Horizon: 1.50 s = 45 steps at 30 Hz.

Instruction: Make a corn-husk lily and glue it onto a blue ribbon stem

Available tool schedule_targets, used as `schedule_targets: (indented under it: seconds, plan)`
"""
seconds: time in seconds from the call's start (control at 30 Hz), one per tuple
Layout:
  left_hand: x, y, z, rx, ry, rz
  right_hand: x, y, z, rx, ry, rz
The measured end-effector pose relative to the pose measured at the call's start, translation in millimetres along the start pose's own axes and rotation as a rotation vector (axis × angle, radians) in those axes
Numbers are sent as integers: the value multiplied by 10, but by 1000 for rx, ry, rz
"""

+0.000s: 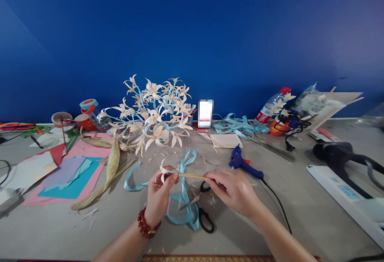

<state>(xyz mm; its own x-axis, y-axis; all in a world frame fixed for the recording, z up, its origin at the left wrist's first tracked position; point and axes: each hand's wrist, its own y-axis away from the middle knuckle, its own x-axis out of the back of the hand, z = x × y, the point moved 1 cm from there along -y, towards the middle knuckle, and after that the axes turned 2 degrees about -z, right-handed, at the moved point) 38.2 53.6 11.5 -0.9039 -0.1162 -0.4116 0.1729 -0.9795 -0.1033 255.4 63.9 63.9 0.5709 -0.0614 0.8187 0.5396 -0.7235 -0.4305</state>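
Observation:
A small white husk flower (163, 171) pokes up from my left hand (162, 186), whose thumb and fingers pinch it near its base. From there a thin tan stick (192, 176) runs level to the right, and my right hand (232, 190) pinches its other end. Light blue ribbon (188, 157) loops behind and below the stick, with a long tail on the table. Under the hands, partly over the ribbon, lie black-handled scissors (206, 220) with their blades apart. To the right of the scissors, beyond my right hand, rests a blue glue gun (244, 165).
Many white husk flowers (154, 90) on blue stems stand at the back. Dried husks (113, 162) and coloured paper (81, 180) lie left. Blue ribbon (234, 126), a bottle (270, 108) and thin wires (274, 149) are back right. A white power strip (345, 192) lies far right.

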Motion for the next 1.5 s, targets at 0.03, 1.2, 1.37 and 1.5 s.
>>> schedule_targets:
  seconds: [0.03,1.2,1.37,1.5]
  plan:
    - [0,-1,-1,-7,-5,0,3,2,0,-7,-3,-9]
    - [-12,-18,13,-21,-29,-18,-36,39,60,46,-88,-51]
    - [-27,-5,30,-49,-27,-22,-48,44,79,75,-120,-57]
    - [-26,-7,22,-69,-37,-19,-42,50,76,74,-106,-55]
